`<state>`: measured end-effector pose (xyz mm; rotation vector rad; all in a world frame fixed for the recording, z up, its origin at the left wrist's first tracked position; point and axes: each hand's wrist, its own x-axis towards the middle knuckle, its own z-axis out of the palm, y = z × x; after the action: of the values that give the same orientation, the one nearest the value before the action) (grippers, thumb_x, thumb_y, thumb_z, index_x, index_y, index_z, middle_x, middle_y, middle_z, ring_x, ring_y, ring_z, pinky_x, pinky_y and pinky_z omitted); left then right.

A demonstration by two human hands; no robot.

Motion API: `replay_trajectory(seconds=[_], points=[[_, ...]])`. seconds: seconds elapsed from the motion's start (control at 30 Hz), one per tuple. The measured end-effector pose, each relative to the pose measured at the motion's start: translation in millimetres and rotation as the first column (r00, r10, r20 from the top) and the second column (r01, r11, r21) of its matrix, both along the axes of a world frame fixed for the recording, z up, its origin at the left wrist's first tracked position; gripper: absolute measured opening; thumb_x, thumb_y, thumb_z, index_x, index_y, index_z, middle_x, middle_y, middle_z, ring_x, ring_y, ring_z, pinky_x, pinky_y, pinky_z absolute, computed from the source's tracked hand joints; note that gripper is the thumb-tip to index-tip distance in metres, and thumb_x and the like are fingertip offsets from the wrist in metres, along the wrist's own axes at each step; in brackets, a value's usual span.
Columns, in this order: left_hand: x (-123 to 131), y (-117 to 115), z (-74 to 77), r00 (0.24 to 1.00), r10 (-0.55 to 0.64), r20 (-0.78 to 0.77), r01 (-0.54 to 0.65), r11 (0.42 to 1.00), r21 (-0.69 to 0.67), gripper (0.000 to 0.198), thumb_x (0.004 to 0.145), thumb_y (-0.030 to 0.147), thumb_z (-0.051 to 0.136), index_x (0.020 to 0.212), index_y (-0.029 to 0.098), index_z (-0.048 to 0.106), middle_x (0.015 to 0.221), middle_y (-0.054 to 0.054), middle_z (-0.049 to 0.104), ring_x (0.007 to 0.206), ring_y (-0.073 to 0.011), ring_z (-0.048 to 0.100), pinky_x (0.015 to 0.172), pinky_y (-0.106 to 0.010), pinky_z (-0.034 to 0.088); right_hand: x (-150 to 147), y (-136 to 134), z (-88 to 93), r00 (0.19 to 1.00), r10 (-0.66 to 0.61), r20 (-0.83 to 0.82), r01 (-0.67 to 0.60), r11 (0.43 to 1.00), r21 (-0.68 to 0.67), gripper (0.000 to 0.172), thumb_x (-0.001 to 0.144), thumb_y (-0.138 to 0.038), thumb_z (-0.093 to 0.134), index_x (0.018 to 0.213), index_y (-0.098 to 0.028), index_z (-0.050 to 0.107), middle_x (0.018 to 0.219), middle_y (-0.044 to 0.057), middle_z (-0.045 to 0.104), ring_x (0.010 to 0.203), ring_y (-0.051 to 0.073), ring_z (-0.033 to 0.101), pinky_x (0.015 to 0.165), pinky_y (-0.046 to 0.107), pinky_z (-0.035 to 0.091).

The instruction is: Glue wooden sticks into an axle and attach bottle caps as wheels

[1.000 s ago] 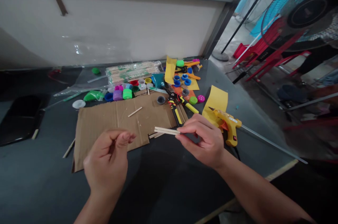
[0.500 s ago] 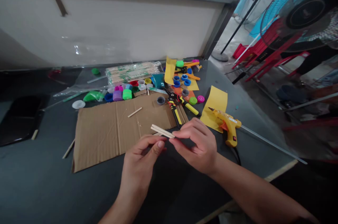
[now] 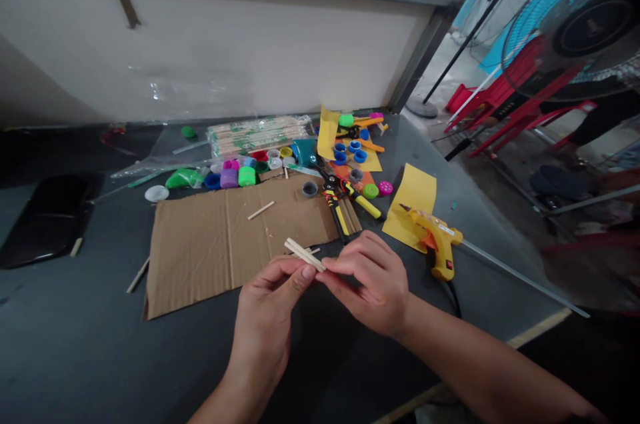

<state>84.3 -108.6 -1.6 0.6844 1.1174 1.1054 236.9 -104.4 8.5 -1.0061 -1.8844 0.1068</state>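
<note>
Two short, pale wooden sticks (image 3: 303, 253) lie side by side between my hands, over the near edge of the cardboard sheet (image 3: 193, 251). My left hand (image 3: 273, 304) pinches them between thumb and fingers from the left. At their near right end, the thumb and fingertips of my right hand (image 3: 370, 281) close on them too. Just beyond my right hand are wire cutters with yellow-and-black handles (image 3: 337, 211). Another short stick (image 3: 261, 210) rests on the cardboard.
A yellow glue gun (image 3: 437, 237) with a long glue stick lies right, partly on yellow paper (image 3: 413, 194). Colourful bottle caps (image 3: 229, 178) and bagged wooden sticks (image 3: 260, 134) line the back. A black phone (image 3: 47, 221) lies left; a fan (image 3: 593, 27) stands right.
My left thumb has closed onto the sticks, which now tilt more steeply down toward my right hand. The whole view has shifted slightly, so the table things appear further right.
</note>
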Motion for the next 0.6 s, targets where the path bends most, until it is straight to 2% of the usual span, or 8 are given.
replay_trajectory(seconds=[0.23,0.3,0.37,0.43,0.5,0.6], points=[[-9.7,6.9,-2.6,0.983,-0.021,-0.183,0.041,0.994,0.105,0.015,0.067,0.032,0.078,0.073,0.019,0.072,0.076,-0.001,0.067,0.074,-0.0128,0.061,0.072,-0.024,0.048,-1.6,-0.4,0.9,0.999,0.05,0.007,-0.05,0.998,-0.028,0.005,0.082,-0.018,0.067,0.087,-0.019,0.066,0.068,0.002,0.065,0.063,0.015,0.056,0.059,0.03,0.047],[-15.6,10.7,-1.0,0.969,-0.064,-0.237,0.089,0.991,0.096,0.016,0.068,0.033,0.077,0.073,0.018,0.072,0.075,-0.002,0.068,0.071,-0.013,0.061,0.069,-0.024,0.047,0.3,-0.5,2.8,0.997,0.075,-0.036,-0.078,0.993,-0.086,0.007,0.081,-0.022,0.068,0.087,-0.018,0.067,0.069,0.003,0.064,0.064,0.015,0.056,0.06,0.03,0.047],[-21.7,14.8,2.4,0.947,-0.153,-0.282,0.173,0.984,0.048,0.016,0.068,0.033,0.076,0.071,0.018,0.072,0.07,-0.002,0.067,0.066,-0.0131,0.061,0.065,-0.024,0.047,4.0,0.3,5.0,0.988,0.06,-0.139,-0.088,0.976,-0.201,0.009,0.083,-0.023,0.065,0.088,-0.017,0.069,0.071,0.004,0.064,0.066,0.015,0.057,0.061,0.03,0.047],[-27.1,18.3,6.4,0.912,-0.274,-0.305,0.287,0.958,-0.003,0.014,0.068,0.032,0.075,0.067,0.018,0.07,0.064,-0.001,0.065,0.062,-0.013,0.059,0.063,-0.024,0.046,8.6,2.4,6.8,0.964,-0.006,-0.265,-0.096,0.924,-0.37,0.014,0.087,-0.025,0.059,0.091,-0.018,0.07,0.076,0.005,0.065,0.069,0.014,0.059,0.061,0.028,0.047],[-31.1,20.4,9.5,0.865,-0.394,-0.31,0.405,0.914,-0.031,0.014,0.069,0.031,0.073,0.063,0.019,0.069,0.062,0.0,0.064,0.061,-0.0124,0.058,0.061,-0.024,0.044,12.6,5.8,7.5,0.931,-0.061,-0.361,-0.149,0.837,-0.526,0.019,0.09,-0.028,0.055,0.096,-0.02,0.071,0.082,0.004,0.067,0.072,0.014,0.061,0.062,0.026,0.047],[-34.2,21.2,11.0,0.8,-0.516,-0.306,0.527,0.848,-0.052,0.014,0.072,0.03,0.07,0.062,0.02,0.068,0.061,0.0,0.063,0.06,-0.0121,0.057,0.06,-0.023,0.043,15.9,10.9,6.6,0.883,-0.011,-0.469,-0.325,0.707,-0.628,0.021,0.09,-0.031,0.056,0.1,-0.022,0.072,0.088,0.003,0.07,0.078,0.013,0.063,0.067,0.026,0.048]])
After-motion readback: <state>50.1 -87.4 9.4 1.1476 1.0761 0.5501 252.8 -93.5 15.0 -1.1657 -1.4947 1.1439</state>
